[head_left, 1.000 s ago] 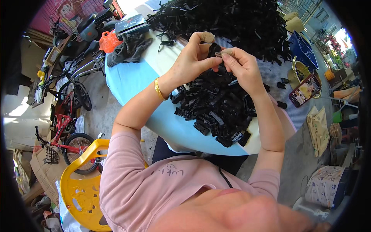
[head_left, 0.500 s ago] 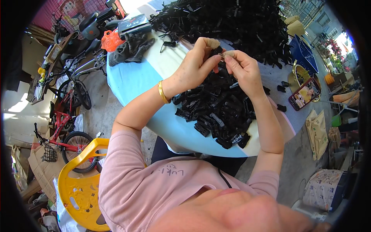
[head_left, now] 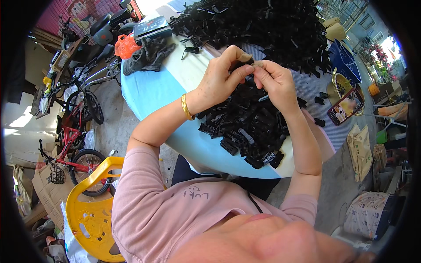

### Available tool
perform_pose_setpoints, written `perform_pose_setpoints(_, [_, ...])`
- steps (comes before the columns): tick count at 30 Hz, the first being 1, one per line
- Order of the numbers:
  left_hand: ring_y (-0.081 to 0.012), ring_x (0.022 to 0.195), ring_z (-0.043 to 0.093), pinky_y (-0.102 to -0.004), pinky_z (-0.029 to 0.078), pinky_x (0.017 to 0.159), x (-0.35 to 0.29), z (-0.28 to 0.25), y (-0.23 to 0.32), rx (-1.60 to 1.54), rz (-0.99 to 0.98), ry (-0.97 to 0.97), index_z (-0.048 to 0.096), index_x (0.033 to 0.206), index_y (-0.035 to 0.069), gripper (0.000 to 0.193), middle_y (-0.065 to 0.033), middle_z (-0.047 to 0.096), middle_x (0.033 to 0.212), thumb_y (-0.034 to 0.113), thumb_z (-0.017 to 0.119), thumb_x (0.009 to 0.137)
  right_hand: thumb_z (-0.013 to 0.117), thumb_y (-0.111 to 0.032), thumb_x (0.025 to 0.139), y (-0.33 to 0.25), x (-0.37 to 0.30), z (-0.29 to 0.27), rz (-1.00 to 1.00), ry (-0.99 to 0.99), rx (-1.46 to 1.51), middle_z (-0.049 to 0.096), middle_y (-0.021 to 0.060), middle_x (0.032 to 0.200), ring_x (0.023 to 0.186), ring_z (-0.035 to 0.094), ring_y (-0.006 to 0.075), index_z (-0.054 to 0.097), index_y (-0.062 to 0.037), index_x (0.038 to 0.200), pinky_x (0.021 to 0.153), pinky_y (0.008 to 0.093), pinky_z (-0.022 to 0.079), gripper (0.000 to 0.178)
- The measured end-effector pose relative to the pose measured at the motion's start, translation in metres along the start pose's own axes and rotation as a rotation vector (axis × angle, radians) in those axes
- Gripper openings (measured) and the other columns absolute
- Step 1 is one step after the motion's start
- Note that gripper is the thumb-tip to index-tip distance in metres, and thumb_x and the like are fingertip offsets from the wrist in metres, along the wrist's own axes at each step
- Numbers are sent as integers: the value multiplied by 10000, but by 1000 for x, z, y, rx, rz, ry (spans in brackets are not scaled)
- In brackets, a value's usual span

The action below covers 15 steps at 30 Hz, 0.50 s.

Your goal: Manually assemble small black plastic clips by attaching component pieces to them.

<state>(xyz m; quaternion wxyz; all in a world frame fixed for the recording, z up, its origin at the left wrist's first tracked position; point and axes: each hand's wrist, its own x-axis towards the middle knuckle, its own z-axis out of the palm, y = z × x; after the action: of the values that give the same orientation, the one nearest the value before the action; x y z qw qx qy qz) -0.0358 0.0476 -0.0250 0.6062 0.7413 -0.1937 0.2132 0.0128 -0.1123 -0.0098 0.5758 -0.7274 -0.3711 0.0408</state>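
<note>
Both my hands meet over the table, fingertips together. My left hand, with a gold bangle at the wrist, pinches a small black piece that is mostly hidden by the fingers. Thumb and forefinger of my right hand press together against the same spot; whatever they grip is too small to make out. Below the hands lies a pile of small black plastic pieces. Beyond them spreads a much larger heap of black pieces, some with thin strips sticking out.
The round table wears a blue and cream cloth. A dark grey cloth, a red plastic bag and a dark box sit at its far left. To the right are a phone and a gold pot. A yellow chair stands at left.
My fingers have closed nearer together around the small black piece, and both hands have shifted very slightly. The piles look the same.
</note>
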Motion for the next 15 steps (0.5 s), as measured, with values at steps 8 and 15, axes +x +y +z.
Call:
perform_pose_setpoints(8, [-177,788,596,-263,476,721,-3,5,-6,26,194,106,482,964,-21,170,-142,595,950,-24,562,814,521,-152,885,-9,1,0,-16,-51,75,476,-42,593,540,405,24,601,-25,838,480,186,305,157])
perform_pose_setpoints(15, [-331,1142,470,-434,384,988,18,-15,9,-866,-185,150,468,1088,17,190,-183,474,1225,92,429,918,724,-100,724,-3,2,-2,-445,208,-199,559,-11,667,540,455,32,614,-26,894,467,178,357,215])
